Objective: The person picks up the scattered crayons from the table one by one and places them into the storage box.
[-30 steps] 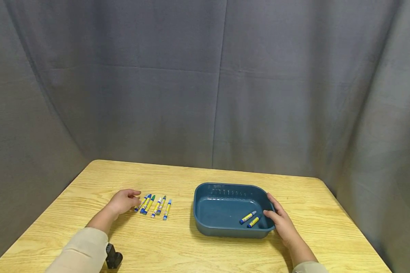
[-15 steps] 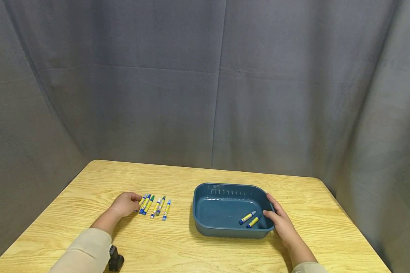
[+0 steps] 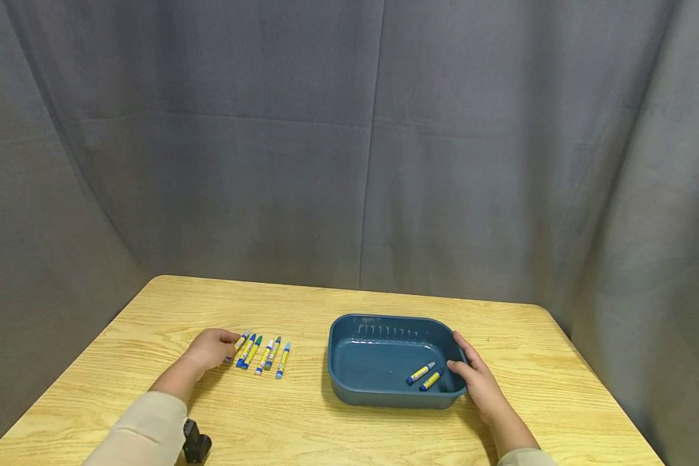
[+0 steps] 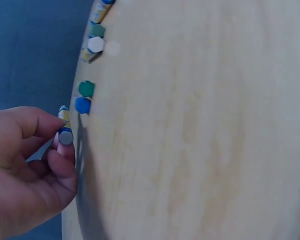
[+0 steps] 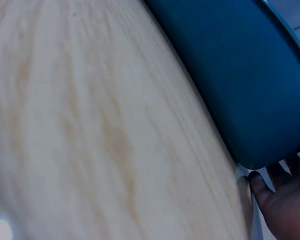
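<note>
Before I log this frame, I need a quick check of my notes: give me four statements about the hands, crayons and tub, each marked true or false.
1. The right hand grips the teal-blue tub. True.
2. The tub is tipped over. False: it stands upright, with two crayons inside.
3. The left hand pinches a yellow-wrapped crayon. True.
4. The left hand is inside the tub. False: it is beside the crayon row, apart from the tub.

Pinched crayon: partly covered by left hand. Outermost crayon, left wrist view, farthest from its fingers: cut by top edge. Crayon wrappers beside them: print too small to read. Right hand, tray above its fingers: both cut, right wrist view.
</note>
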`<action>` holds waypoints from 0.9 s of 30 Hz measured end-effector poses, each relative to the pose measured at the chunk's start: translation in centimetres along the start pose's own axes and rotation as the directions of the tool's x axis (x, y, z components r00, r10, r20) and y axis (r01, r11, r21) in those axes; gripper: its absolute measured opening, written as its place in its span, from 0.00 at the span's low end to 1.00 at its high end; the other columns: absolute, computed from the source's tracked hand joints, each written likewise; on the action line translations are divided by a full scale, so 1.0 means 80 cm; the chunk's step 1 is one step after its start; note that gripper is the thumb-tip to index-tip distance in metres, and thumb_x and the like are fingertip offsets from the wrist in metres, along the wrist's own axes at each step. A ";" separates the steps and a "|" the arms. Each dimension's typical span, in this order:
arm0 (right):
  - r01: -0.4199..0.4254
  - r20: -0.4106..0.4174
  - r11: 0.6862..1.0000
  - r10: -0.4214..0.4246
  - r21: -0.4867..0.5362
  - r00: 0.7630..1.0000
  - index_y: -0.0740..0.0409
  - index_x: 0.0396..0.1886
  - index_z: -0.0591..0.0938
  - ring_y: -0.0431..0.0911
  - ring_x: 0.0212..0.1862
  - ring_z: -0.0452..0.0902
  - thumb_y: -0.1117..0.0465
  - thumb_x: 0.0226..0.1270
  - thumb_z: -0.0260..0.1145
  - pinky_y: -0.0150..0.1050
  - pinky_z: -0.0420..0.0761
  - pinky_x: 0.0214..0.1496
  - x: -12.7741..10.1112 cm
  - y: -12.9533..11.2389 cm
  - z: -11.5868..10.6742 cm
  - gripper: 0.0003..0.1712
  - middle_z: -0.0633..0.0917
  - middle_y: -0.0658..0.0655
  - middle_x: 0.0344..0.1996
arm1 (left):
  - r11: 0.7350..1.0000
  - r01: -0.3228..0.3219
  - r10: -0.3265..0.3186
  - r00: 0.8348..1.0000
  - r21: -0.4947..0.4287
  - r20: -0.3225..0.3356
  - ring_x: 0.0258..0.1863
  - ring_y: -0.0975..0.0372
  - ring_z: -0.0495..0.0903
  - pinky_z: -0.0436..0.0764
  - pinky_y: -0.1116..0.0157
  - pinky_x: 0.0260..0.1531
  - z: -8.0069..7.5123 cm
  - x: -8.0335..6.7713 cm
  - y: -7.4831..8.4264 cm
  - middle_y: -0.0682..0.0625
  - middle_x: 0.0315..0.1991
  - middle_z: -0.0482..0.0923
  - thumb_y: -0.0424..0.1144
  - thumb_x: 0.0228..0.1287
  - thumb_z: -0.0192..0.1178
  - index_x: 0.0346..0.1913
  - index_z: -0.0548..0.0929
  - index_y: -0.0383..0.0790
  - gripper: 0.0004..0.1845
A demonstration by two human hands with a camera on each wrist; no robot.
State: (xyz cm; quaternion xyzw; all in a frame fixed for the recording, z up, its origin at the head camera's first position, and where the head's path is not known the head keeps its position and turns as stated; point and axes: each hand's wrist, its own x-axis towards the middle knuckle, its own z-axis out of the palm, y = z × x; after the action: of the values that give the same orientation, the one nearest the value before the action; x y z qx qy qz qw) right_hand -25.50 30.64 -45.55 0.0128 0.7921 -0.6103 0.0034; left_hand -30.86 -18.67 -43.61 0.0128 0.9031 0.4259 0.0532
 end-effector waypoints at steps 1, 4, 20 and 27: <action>-0.001 0.001 1.000 0.001 -0.001 1.000 0.54 0.79 0.51 0.62 0.79 0.32 0.62 0.70 0.53 0.59 0.43 0.77 0.000 0.000 0.000 0.40 0.43 0.60 0.80 | 0.999 0.010 -0.010 1.000 -0.034 0.004 0.35 0.57 0.76 0.75 0.64 0.33 -0.001 0.000 0.000 0.30 0.50 0.78 0.28 0.63 0.50 0.61 0.73 0.21 0.23; -0.003 0.002 1.000 0.003 -0.006 1.000 0.53 0.79 0.51 0.62 0.79 0.32 0.61 0.70 0.53 0.59 0.42 0.77 -0.001 0.001 -0.001 0.40 0.43 0.60 0.80 | 0.993 0.017 -0.015 1.000 -0.116 0.018 0.34 0.59 0.75 0.74 0.65 0.32 -0.003 0.001 0.004 0.30 0.51 0.77 0.29 0.66 0.49 0.62 0.72 0.21 0.23; -0.007 -0.008 1.000 0.007 -0.014 1.000 0.53 0.79 0.51 0.63 0.79 0.32 0.61 0.70 0.54 0.61 0.42 0.77 -0.001 -0.001 -0.001 0.40 0.43 0.60 0.79 | 0.914 0.019 0.043 0.989 -0.406 0.144 0.40 0.61 0.72 0.73 0.67 0.35 0.037 0.014 0.082 0.42 0.50 0.76 0.33 0.69 0.53 0.67 0.72 0.32 0.24; 0.001 -0.009 1.000 -0.001 -0.004 1.000 0.53 0.79 0.52 0.62 0.79 0.32 0.62 0.69 0.55 0.61 0.40 0.77 0.000 -0.001 0.000 0.40 0.44 0.60 0.79 | 0.880 0.006 0.093 0.978 -0.475 0.185 0.37 0.63 0.73 0.70 0.70 0.32 0.069 0.023 0.128 0.46 0.45 0.79 0.31 0.68 0.55 0.64 0.74 0.31 0.22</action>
State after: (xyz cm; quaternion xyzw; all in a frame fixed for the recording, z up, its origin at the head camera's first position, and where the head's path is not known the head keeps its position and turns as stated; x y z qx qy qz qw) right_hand -25.47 30.61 -45.47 0.0151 0.7934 -0.6085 -0.0003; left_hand -32.32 -7.79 -39.38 0.0632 0.7613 0.6307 0.1365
